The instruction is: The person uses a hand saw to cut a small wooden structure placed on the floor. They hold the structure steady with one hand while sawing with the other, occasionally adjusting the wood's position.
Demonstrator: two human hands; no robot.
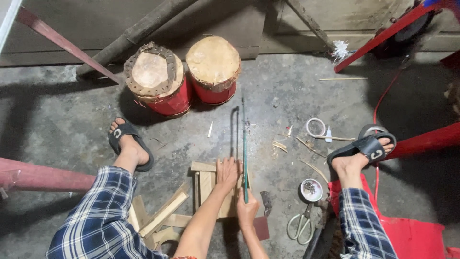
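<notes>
Two red drums (184, 76) at twelve o'clock, our left hand (226, 173) lies flat on wood pieces (206, 184) while our right hand (247, 210) fists a hacksaw (245, 144).

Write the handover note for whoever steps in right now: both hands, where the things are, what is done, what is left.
Left hand: flat on the small wooden block frame, pressing it to the concrete floor.
Right hand: shut on the handle of the hacksaw, blade standing along the frame's right edge, pointing away from the body.
Nearby: loose wood offcuts by the left knee, scissors and a small round tin to the right, tape rolls further out, two red drums ahead.
Done: frame pieces laid together; shavings on the floor.
Left: the depth of the cut cannot be told, so check it.
</notes>
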